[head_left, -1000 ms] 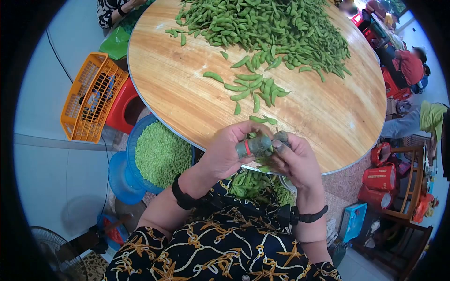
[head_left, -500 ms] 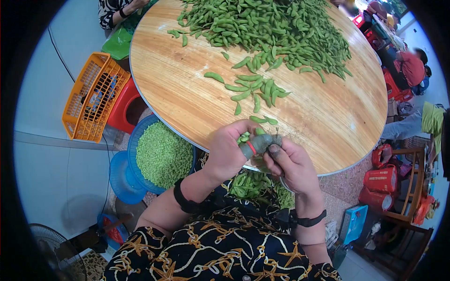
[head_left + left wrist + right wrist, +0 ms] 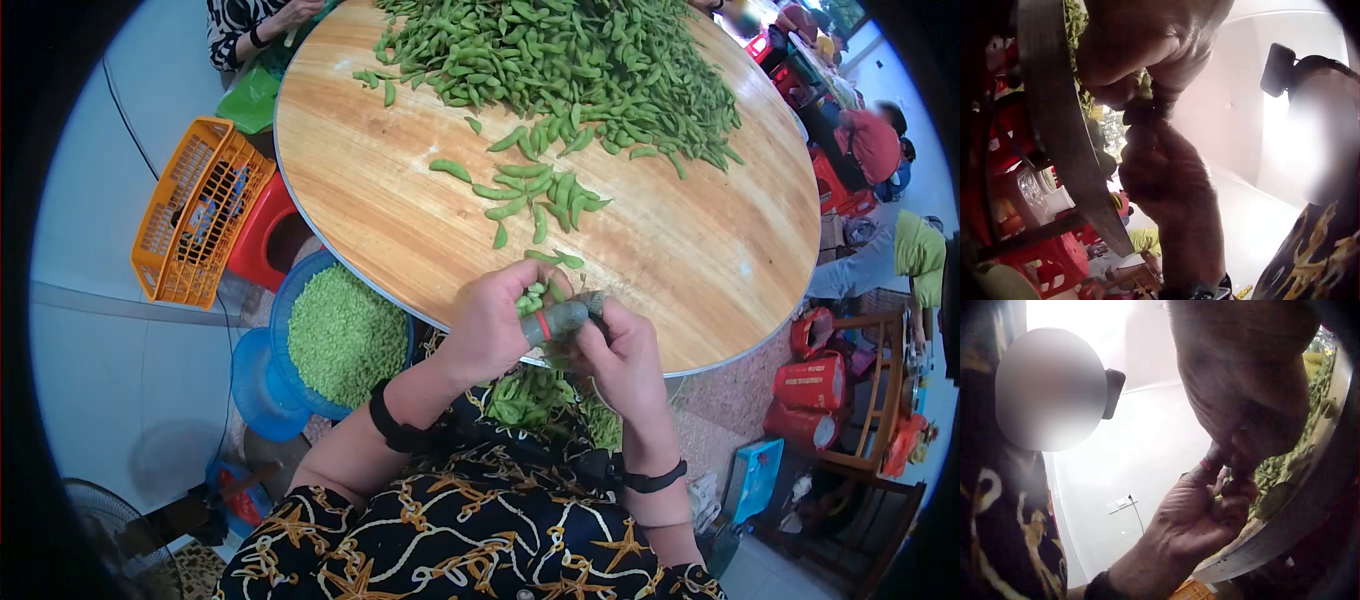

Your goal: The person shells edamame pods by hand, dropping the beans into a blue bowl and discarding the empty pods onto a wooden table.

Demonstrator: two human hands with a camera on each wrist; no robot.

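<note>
Round wooden table (image 3: 700, 260), upper centre, bears heaped green pods (image 3: 570, 70); I observe left hand (image 3: 488, 325) curled round beans (image 3: 533, 296), right hand (image 3: 632, 362) adjacent, contents I cannot tell.

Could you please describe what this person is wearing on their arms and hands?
The sleeves are short and black, printed with pale ropes and gold shapes like starfish. Each wrist has a black band. On the left hand, the thumb has a grey-green cover with a red ring. The right hand seems to have a dark grey finger cover.
</note>
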